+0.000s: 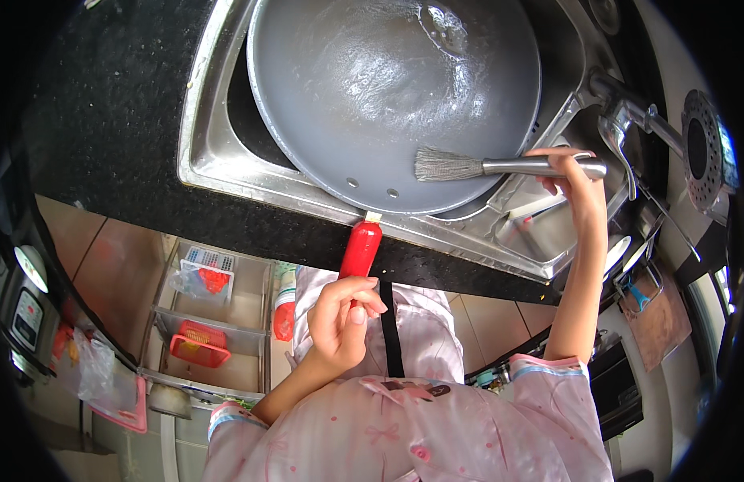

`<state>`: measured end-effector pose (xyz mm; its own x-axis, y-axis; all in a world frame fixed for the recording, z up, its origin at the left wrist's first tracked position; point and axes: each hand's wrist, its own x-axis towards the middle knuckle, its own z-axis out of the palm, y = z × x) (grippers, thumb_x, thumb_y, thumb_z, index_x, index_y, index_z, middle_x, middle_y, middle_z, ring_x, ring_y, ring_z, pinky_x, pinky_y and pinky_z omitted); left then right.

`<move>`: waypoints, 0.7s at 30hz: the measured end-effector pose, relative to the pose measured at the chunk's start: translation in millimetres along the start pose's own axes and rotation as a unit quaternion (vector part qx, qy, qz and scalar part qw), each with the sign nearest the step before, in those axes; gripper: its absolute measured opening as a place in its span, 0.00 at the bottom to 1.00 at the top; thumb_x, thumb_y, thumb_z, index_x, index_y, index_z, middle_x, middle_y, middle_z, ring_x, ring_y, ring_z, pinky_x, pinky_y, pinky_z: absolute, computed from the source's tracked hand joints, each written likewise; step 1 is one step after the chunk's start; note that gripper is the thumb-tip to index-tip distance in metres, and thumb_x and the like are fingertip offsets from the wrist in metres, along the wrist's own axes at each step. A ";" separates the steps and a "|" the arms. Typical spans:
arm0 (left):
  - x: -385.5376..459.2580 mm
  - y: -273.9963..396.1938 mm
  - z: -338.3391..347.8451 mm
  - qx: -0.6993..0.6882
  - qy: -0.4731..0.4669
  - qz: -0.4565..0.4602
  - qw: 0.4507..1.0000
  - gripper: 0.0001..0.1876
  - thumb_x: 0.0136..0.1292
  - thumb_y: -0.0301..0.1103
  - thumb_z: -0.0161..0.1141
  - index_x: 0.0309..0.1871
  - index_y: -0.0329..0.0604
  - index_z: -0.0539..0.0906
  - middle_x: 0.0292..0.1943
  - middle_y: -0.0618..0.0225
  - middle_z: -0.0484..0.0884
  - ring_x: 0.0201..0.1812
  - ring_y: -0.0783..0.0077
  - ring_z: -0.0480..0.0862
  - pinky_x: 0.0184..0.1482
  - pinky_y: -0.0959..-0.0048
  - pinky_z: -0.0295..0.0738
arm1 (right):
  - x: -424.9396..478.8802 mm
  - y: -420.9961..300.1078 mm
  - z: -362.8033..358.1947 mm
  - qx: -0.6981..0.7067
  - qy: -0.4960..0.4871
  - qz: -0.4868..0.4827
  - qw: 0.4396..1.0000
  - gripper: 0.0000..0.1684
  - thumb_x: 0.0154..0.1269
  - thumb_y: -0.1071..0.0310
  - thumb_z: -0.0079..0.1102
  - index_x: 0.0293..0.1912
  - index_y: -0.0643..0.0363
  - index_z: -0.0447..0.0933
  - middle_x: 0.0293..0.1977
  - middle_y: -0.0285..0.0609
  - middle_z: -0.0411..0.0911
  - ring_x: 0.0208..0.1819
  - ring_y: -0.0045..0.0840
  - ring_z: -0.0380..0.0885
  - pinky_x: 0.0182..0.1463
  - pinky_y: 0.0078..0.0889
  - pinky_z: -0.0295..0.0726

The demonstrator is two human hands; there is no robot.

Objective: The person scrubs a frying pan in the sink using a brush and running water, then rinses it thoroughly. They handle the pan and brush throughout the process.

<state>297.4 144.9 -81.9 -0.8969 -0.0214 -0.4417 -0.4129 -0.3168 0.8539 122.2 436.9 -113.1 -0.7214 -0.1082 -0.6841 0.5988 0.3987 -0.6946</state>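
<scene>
A large grey wok (pixel 324 144) rests over the stainless steel sink (pixel 206 135), its inside wet, with a patch of water and foam near the far side. Its red handle (pixel 362 244) sticks out over the counter's front edge towards me. My left hand (pixel 342 322) is curled around the end of this handle. In my right hand (pixel 574 175) is the metal handle of a wire whisk-style brush (pixel 449 165). The brush lies nearly level, its bristles pointing left over the wok's near right wall. Whether the bristles touch the wok I cannot tell.
A faucet (pixel 616 123) stands right of the wok, beside a smaller basin (pixel 538 238). Plates (pixel 618 253) stand in a rack further right. Black countertop (pixel 119 138) extends left. Below it, an open drawer unit (pixel 212 319) holds small plastic baskets.
</scene>
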 end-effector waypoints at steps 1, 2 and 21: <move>1.2 -0.7 0.5 0.003 -0.003 -0.001 1.000 0.14 0.68 0.29 0.46 0.52 0.28 0.69 0.29 0.59 0.79 0.30 0.76 0.76 0.34 0.79 0.71 | -0.8 -8.4 1.6 0.008 -0.020 -0.003 1.000 0.21 0.61 0.52 0.54 0.37 0.60 0.83 0.22 0.38 0.80 0.19 0.14 0.70 0.23 0.17 0.69; 2.4 -1.4 1.0 0.006 -0.006 -0.002 1.000 0.14 0.68 0.29 0.46 0.52 0.28 0.69 0.29 0.59 0.79 0.30 0.76 0.76 0.34 0.79 0.71 | -0.4 -11.5 22.2 -0.026 0.005 0.002 1.000 0.26 0.57 0.51 0.53 0.40 0.67 0.82 0.25 0.42 0.79 0.23 0.18 0.72 0.29 0.19 0.70; 3.7 -0.2 1.4 0.033 -0.023 -0.003 0.999 0.13 0.68 0.28 0.47 0.52 0.28 0.69 0.29 0.61 0.79 0.29 0.78 0.76 0.33 0.80 0.71 | -3.0 -21.1 54.3 0.007 0.066 -0.010 0.998 0.21 0.58 0.58 0.52 0.39 0.66 0.82 0.23 0.41 0.78 0.23 0.16 0.71 0.26 0.18 0.67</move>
<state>293.9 146.2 -83.4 -0.9004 0.0234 -0.4345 -0.4257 -0.2543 0.8684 130.7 379.4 -108.5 -0.7718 0.0049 -0.6359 0.5884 0.3846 -0.7112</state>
